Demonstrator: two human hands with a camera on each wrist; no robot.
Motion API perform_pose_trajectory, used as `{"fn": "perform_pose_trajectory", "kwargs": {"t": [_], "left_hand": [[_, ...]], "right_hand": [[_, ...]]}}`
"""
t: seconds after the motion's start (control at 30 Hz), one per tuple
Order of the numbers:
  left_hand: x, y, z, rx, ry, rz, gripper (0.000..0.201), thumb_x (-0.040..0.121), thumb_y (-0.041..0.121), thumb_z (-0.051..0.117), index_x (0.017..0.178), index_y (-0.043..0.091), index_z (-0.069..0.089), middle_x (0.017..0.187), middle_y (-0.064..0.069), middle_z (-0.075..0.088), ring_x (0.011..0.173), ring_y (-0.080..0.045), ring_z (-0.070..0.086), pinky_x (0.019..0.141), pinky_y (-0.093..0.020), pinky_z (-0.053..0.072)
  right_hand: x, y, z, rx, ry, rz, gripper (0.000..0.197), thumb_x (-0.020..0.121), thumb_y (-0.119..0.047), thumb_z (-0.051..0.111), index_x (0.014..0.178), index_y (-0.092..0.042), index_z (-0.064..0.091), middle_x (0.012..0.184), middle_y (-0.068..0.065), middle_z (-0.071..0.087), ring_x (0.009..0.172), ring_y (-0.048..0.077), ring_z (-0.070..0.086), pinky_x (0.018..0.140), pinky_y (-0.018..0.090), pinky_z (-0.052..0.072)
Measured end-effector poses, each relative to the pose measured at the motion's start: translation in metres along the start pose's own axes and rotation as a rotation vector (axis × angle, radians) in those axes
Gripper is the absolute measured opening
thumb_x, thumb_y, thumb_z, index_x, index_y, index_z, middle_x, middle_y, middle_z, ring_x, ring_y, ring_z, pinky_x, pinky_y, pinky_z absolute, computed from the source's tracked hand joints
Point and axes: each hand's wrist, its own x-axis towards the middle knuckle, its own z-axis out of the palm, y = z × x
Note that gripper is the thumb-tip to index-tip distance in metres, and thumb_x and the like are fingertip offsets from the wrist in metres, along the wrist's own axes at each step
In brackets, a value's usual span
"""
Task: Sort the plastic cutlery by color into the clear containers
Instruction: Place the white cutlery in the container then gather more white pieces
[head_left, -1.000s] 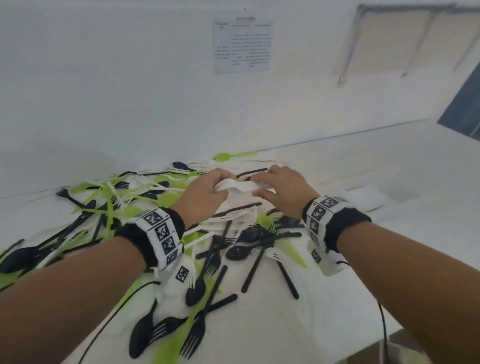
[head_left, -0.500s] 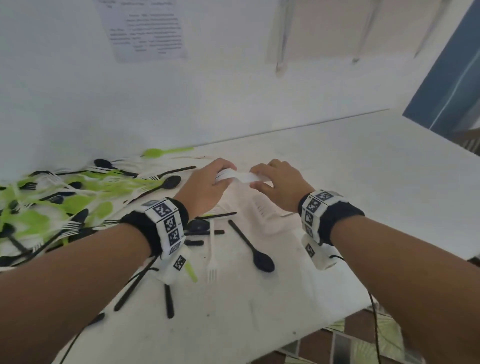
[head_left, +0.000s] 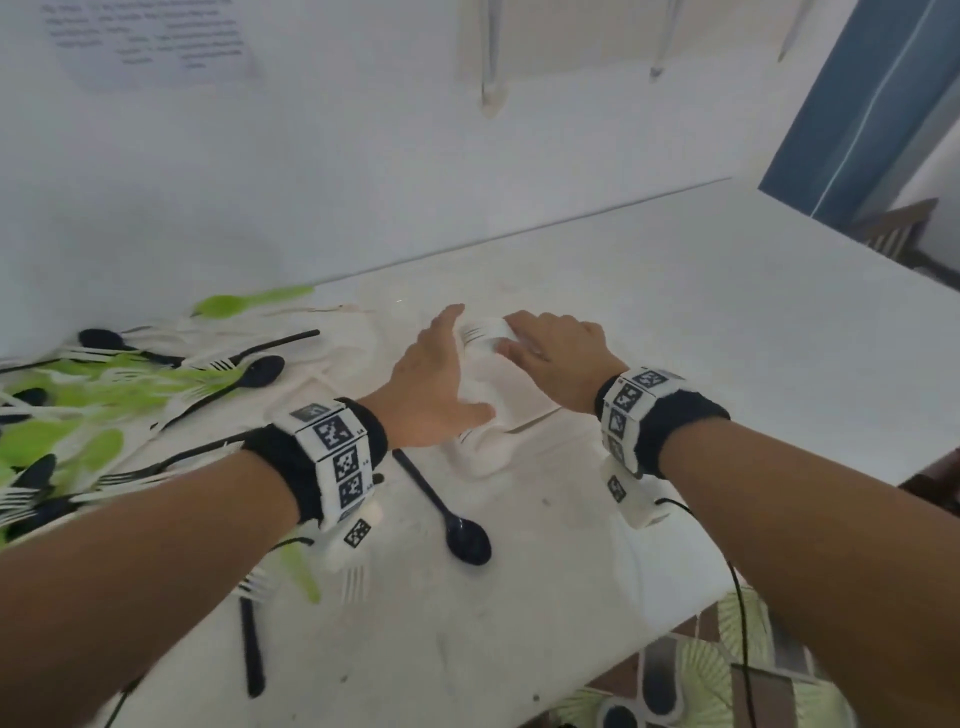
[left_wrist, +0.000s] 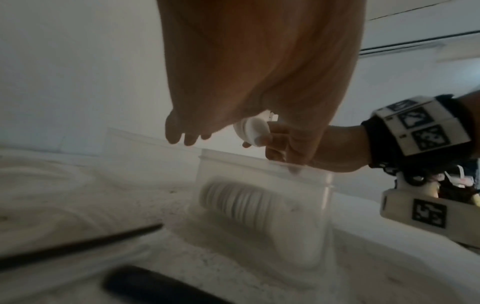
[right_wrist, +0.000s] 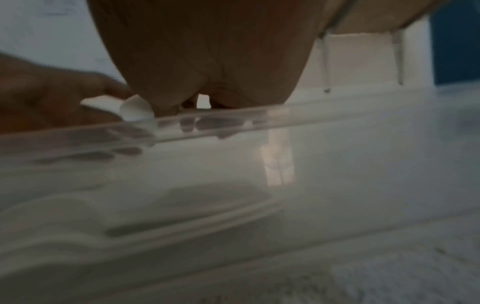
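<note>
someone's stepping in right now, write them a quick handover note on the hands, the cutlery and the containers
Left hand: open, fingers straight, beside the bundle, above the container.
Right hand: grips a bundle of white plastic cutlery over the clear plastic container.
Container: sits on the white table under both hands and already holds white pieces, blurred.
Done: some white cutlery is in; this bundle is about to go in.
Left: the mixed pile of green, black and white cutlery at the far left, plus strays near the front edge, including a black plastic spoon. No other containers are clearly visible here.
</note>
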Motion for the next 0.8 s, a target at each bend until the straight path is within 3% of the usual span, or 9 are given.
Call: {"fn": "perform_pose_trajectory", "kwargs": {"t": [0.1, 0.33, 0.53, 0.8], "left_hand": [[0.003, 0.007, 0.014, 0.115, -0.141, -0.091, 0.124, 0.080, 0.053, 0.079, 0.160, 0.017, -0.009, 0.164, -0.007, 0.014, 0.151, -0.026, 0.016, 0.123, -0.043, 0.021], [0.025, 0.001, 0.025, 0.434, -0.221, -0.260, 0.137, 0.065, 0.084, 0.065, 0.156, 0.020, -0.016, 0.168, -0.009, -0.003, 0.154, -0.037, 0.005, 0.125, -0.053, 0.015], [0.019, 0.021, 0.034, 0.475, -0.125, -0.379, 0.119, 0.080, 0.064, 0.072, 0.156, 0.014, -0.005, 0.166, -0.012, 0.001, 0.153, -0.036, 0.011, 0.124, -0.057, 0.014], [0.008, 0.025, 0.040, 0.309, 0.003, -0.392, 0.113, 0.084, 0.042, 0.078, 0.161, 0.013, 0.000, 0.169, -0.009, 0.004, 0.155, -0.029, 0.009, 0.125, -0.043, 0.016]], "right_hand": [[0.005, 0.018, 0.004, 0.000, -0.076, -0.004, 0.048, 0.102, -0.065, 0.023, 0.130, -0.032, 0.044, 0.107, -0.001, 0.063, 0.103, 0.028, 0.058, 0.094, 0.047, 0.036], [0.008, 0.028, 0.016, 0.039, -0.097, -0.094, 0.045, 0.105, -0.058, 0.021, 0.142, -0.037, 0.034, 0.116, 0.003, 0.064, 0.110, 0.031, 0.059, 0.097, 0.050, 0.036], [0.015, 0.033, 0.021, 0.088, -0.122, -0.153, 0.040, 0.106, -0.054, 0.023, 0.141, -0.038, 0.033, 0.119, 0.006, 0.064, 0.111, 0.032, 0.058, 0.096, 0.051, 0.034], [0.017, 0.033, 0.022, 0.131, -0.124, -0.185, 0.038, 0.107, -0.052, 0.026, 0.139, -0.034, 0.037, 0.122, 0.008, 0.063, 0.111, 0.035, 0.058, 0.096, 0.051, 0.038]]}}
